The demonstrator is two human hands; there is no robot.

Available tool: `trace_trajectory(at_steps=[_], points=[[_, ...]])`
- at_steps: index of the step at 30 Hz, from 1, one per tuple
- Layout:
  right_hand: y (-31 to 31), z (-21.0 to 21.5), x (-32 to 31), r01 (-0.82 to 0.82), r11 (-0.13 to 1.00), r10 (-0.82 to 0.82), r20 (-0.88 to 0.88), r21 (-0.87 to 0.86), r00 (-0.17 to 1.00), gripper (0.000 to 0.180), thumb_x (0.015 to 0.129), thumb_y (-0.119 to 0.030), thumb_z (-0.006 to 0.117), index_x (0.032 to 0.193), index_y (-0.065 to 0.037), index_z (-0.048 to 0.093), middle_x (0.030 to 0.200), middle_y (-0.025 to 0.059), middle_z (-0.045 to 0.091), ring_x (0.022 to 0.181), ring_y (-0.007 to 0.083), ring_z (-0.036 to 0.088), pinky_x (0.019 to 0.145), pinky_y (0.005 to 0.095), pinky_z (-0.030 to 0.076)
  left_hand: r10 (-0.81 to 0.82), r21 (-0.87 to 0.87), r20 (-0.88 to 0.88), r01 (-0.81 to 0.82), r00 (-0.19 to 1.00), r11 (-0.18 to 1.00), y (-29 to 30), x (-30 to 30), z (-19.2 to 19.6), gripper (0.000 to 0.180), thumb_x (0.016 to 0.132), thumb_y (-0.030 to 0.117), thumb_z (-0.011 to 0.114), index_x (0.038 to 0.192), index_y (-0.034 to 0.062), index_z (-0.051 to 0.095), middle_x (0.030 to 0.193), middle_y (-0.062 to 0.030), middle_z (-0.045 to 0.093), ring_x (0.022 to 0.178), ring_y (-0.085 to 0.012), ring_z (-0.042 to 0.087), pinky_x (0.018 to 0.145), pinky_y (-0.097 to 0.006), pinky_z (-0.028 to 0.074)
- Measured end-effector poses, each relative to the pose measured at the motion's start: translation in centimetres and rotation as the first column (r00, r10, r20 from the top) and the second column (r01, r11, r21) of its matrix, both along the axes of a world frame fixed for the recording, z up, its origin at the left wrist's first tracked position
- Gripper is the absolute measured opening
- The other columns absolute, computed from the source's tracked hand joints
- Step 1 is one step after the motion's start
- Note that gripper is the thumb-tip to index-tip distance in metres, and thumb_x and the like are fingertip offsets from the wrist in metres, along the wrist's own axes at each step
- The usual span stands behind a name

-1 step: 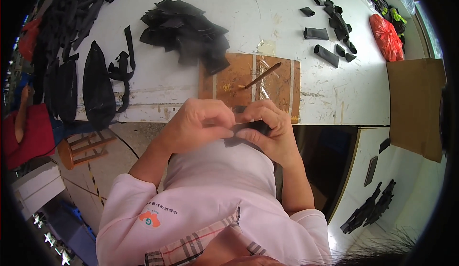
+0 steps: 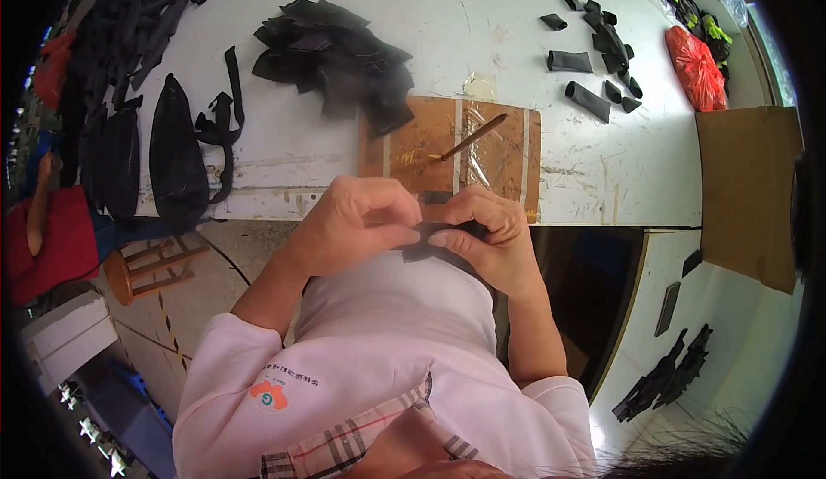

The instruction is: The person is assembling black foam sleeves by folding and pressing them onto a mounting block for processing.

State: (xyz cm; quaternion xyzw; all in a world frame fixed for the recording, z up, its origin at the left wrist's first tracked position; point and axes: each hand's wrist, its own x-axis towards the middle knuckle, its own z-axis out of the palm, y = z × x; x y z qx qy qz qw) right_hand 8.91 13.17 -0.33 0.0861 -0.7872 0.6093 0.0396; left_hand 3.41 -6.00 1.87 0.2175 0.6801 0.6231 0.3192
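Observation:
Close to my body at the table's front edge, I hold a small black piece of fabric or leather-like material point(image 2: 437, 236) between both hands. My left hand point(image 2: 366, 221) pinches it from the left with thumb and fingertips. From the right, my right hand point(image 2: 483, 236) grips it with the thumb on top and the fingers curled round. Part of the piece is hidden by the fingers. Just beyond my hands lies a brown board point(image 2: 413, 148) with tape strips, and a thin brown brush-like stick point(image 2: 471, 137) rests on it.
A heap of black pieces point(image 2: 331, 57) overlaps the board's far left corner. Rolled black tubes point(image 2: 588, 100) lie at the right, near a red plastic bag point(image 2: 693, 67) and a cardboard box point(image 2: 748, 195). Black pouches point(image 2: 178, 156) hang over the left edge. A person in red point(image 2: 52, 238) is at far left.
My right thumb has shifted slightly along the black piece, and a bit more of it shows between my hands. Everything else stays put.

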Motion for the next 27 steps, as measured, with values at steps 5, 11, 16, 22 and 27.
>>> trace_trajectory(at_steps=[5, 11, 16, 22, 27], points=[[0.4, 0.3, 0.4, -0.101, 0.989, 0.124, 0.225, -0.112, 0.966, 0.015, 0.066, -0.003, 0.070, 0.074, 0.000, 0.058, 0.069, 0.0050, 0.055, 0.059, 0.0136, 0.052, 0.053, 0.0245, 0.042, 0.130, 0.075, 0.353, -0.166, 0.927, 0.983, 0.4, 0.3, -0.5, 0.005, 0.078, 0.002, 0.058, 0.082, 0.0001, 0.059, 0.080, -0.0031, 0.060, 0.073, -0.0064, 0.054, 0.064, -0.020, 0.044], [0.9, 0.8, -0.3, -0.141, 0.989, 0.148, 0.260, -0.045, 0.954, 0.014, 0.068, -0.004, 0.068, 0.079, 0.001, 0.061, 0.073, 0.0080, 0.059, 0.064, 0.0171, 0.056, 0.057, 0.0260, 0.044, 0.024, -0.003, 0.380, -0.025, 0.925, 1.000, 0.3, -0.4, -0.3, 0.011, 0.080, 0.007, 0.057, 0.087, -0.0006, 0.059, 0.080, -0.0037, 0.061, 0.072, -0.0085, 0.056, 0.063, -0.021, 0.044], [0.6, 1.2, -0.6, -0.215, 0.976, 0.198, 0.253, 0.042, 0.947, 0.013, 0.068, -0.005, 0.067, 0.079, 0.001, 0.062, 0.074, 0.0092, 0.060, 0.068, 0.0205, 0.056, 0.058, 0.0277, 0.045, -0.108, -0.233, 0.029, 0.112, 0.994, 0.966, 0.2, -1.0, 0.5, 0.008, 0.072, 0.003, 0.058, 0.078, -0.0019, 0.060, 0.068, -0.0060, 0.060, 0.061, -0.0091, 0.055, 0.056, -0.025, 0.044], [-1.7, 1.9, -0.5, 0.417, 0.759, -0.266, -0.347, 0.499, 0.899, 0.025, 0.066, -0.012, 0.072, 0.085, -0.001, 0.062, 0.074, 0.0087, 0.056, 0.068, 0.0211, 0.056, 0.057, 0.0301, 0.046, 0.271, -0.129, -0.037, -0.274, 0.962, 0.953, 1.3, 0.4, -1.8, 0.007, 0.076, -0.006, 0.057, 0.083, -0.0024, 0.057, 0.074, -0.0006, 0.057, 0.064, -0.0031, 0.051, 0.056, -0.017, 0.043], [-2.1, -0.2, 0.6, 0.246, 0.965, -0.248, 0.009, 0.086, 0.969, 0.025, 0.066, -0.010, 0.072, 0.088, -0.003, 0.062, 0.074, 0.0081, 0.055, 0.064, 0.0143, 0.056, 0.048, 0.0249, 0.043, 0.345, -0.028, -0.220, -0.359, 0.912, 0.933, 3.1, 2.2, -1.7, 0.006, 0.076, -0.006, 0.058, 0.078, -0.0019, 0.054, 0.069, 0.0016, 0.055, 0.058, 0.0002, 0.047, 0.049, -0.016, 0.039]])
